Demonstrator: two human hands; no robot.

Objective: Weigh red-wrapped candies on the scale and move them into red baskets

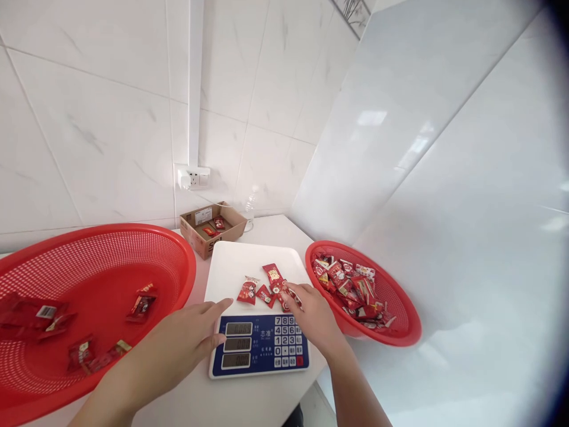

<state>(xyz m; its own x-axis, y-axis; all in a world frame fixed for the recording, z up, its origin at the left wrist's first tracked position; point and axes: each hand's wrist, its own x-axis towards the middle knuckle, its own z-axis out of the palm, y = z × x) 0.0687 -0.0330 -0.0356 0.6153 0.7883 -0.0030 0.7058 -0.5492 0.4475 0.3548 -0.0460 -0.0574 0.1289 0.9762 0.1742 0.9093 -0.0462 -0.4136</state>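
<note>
A: Where are the edges, and where is there room?

B: From the left: a red basket point(146, 240) fills the lower left, its rim ending near the scale. The left hand point(191, 333) is at lower centre-left, thumb and forefinger spread apart by the scale's left edge. Behind, a cardboard box point(193, 237) stands near the pan's upper left corner. The scale point(262, 369) sits at lower centre, and a broad white stretch of its pan gives room left of and above the sweets point(247, 291).

A: And further right?

B: The right hand point(313, 314) reaches over the keypad, and a second basket point(398, 305), heaped with packets, sits just beside the pan, leaving a tight gap.

A: How do the sweets look?

B: Small, shiny red packets in a loose cluster on the pan: a cartoon face on the leftmost, gold print on the upper one. The right fingertips touch the rightmost; being partly hidden, whether they grip it I can't tell.
</note>
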